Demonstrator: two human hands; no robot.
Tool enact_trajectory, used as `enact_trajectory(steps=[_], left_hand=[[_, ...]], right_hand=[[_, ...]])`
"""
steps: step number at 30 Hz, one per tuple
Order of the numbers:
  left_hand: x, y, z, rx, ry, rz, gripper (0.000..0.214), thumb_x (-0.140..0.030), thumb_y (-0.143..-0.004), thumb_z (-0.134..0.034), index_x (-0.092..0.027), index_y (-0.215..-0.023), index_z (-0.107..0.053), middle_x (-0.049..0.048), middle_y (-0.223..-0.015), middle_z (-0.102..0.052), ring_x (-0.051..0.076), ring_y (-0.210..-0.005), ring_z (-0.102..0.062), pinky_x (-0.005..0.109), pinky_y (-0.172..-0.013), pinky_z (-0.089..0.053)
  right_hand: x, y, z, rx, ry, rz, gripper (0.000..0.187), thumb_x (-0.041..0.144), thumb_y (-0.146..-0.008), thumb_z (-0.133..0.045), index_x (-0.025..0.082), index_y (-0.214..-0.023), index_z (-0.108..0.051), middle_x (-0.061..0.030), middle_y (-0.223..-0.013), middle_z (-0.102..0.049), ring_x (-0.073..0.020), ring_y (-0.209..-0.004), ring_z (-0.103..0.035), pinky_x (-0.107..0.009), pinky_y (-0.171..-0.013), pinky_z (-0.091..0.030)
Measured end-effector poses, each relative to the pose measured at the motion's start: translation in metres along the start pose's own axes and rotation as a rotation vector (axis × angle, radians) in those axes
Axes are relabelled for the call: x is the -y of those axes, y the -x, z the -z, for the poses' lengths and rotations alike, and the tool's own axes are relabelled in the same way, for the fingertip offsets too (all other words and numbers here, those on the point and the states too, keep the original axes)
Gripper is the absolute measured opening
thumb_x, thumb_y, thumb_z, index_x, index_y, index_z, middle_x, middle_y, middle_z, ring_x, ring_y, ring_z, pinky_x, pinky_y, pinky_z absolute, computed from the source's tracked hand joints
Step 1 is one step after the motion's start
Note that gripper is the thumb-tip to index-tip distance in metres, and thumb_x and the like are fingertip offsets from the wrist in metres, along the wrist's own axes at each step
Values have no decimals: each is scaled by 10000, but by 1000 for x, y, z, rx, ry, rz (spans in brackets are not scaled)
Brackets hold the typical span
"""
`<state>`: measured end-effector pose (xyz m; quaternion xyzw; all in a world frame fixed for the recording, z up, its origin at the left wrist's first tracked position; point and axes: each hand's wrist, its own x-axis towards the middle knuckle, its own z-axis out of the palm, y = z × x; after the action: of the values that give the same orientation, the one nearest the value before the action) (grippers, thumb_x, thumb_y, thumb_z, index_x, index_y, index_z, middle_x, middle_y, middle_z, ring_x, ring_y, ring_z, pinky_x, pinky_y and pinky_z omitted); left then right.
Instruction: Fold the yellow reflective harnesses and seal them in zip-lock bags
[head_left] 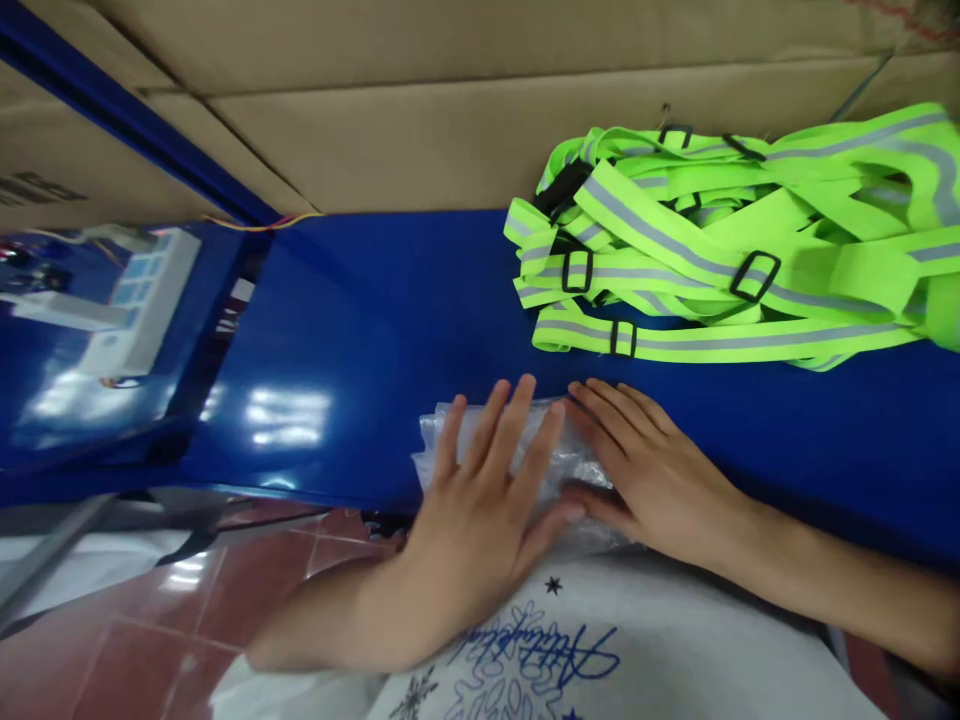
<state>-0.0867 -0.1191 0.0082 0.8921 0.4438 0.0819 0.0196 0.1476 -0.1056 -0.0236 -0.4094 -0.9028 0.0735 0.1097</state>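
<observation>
Clear plastic bags [433, 437] lie in a small stack at the near edge of the blue table. My left hand [480, 510] rests flat across them with its fingers spread. At the right side of the stack, my right hand [645, 455] lies with its fingers stretched out side by side and its thumb apart, touching the plastic. Part of the stack is hidden under both hands. Beyond my right hand lies a tangled pile of neon yellow-green reflective straps [675, 270] with grey stripes and black buckles.
Cardboard boxes [450, 150] stand along the back of the blue table [360, 320]. A white power strip [142, 300] with cords lies on the surface at the far left, past a gap. Red floor tiles [150, 640] show below the table's edge.
</observation>
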Motion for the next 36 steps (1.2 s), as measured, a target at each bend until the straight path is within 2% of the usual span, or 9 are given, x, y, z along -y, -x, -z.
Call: enact_trajectory(steps=[4, 8, 12, 16, 19, 23, 27, 32, 36], left_hand=[[-5, -1, -31, 71, -65, -22, 687, -514, -1069, -369, -88, -1606, -321, 221, -1653, -364, 373, -1525, -383, 629, -1216, -329], [5, 3, -45, 78, -60, -39, 707, -516, -1071, -346, -79, -1621, -273, 212, -1681, -310, 359, -1552, -336, 610, -1232, -305], [6, 3, -47, 108, -39, -29, 683, -454, -1067, -343, -101, -1639, -225, 197, -1704, -259, 348, -1579, -277, 597, -1268, -231], [5, 4, -48, 107, -48, -38, 684, -429, -1058, -320, -82, -1637, -216, 194, -1701, -271, 347, -1594, -233, 594, -1280, -189], [5, 4, -49, 98, -53, -52, 687, -399, -1043, -339, -58, -1628, -228, 204, -1700, -267, 361, -1591, -231, 604, -1272, -184], [7, 3, -49, 90, -32, -45, 652, -388, -1056, -336, -68, -1620, -258, 194, -1701, -271, 346, -1589, -248, 598, -1270, -191], [15, 6, -45, 102, -7, -16, 597, -347, -1072, -328, -115, -1620, -282, 160, -1706, -279, 308, -1580, -291, 569, -1271, -228], [32, 19, -41, 110, -22, 155, 615, -299, -1067, -337, -119, -1643, -223, 148, -1719, -242, 307, -1592, -268, 586, -1290, -180], [35, 24, -43, 97, -1, 155, 628, -314, -1062, -350, -129, -1648, -219, 146, -1725, -214, 306, -1597, -254, 590, -1298, -156]], right_hand=[[2, 0, -5, 19, 47, -12, 729, 580, -1053, -426, 41, -1544, -454, -164, -1606, -460, -348, -1496, -418, -559, -1238, -373], [8, 3, -6, 5, 83, -32, 726, 569, -1073, -374, 39, -1568, -408, -162, -1643, -400, -328, -1536, -361, -565, -1273, -296], [23, -3, 3, -53, 88, -31, 635, 453, -1103, -339, 4, -1545, -424, -188, -1651, -371, -324, -1555, -328, -544, -1288, -258], [35, -14, -1, -115, 51, -33, 772, 571, -1070, -366, -23, -1563, -382, -207, -1666, -332, -335, -1570, -293, -507, -1276, -315], [33, -17, -15, -56, 49, -56, 849, 646, -1042, -362, -10, -1582, -357, -204, -1676, -308, -325, -1578, -277, -520, -1286, -305], [26, -14, -28, 23, 37, -63, 831, 629, -1043, -388, 29, -1614, -314, -184, -1690, -282, -316, -1594, -239, -541, -1312, -234], [23, -12, -27, 54, 23, -67, 817, 603, -1046, -407, 48, -1632, -281, -188, -1702, -242, -323, -1600, -215, -541, -1316, -204], [23, -10, -25, 99, 28, -76, 730, 506, -1073, -384, 68, -1642, -261, -166, -1717, -206, -305, -1611, -179, -522, -1327, -150], [22, -6, -24, 116, 50, -79, 746, 523, -1066, -399, 84, -1649, -243, -152, -1725, -189, -292, -1618, -152, -526, -1330, -136]])
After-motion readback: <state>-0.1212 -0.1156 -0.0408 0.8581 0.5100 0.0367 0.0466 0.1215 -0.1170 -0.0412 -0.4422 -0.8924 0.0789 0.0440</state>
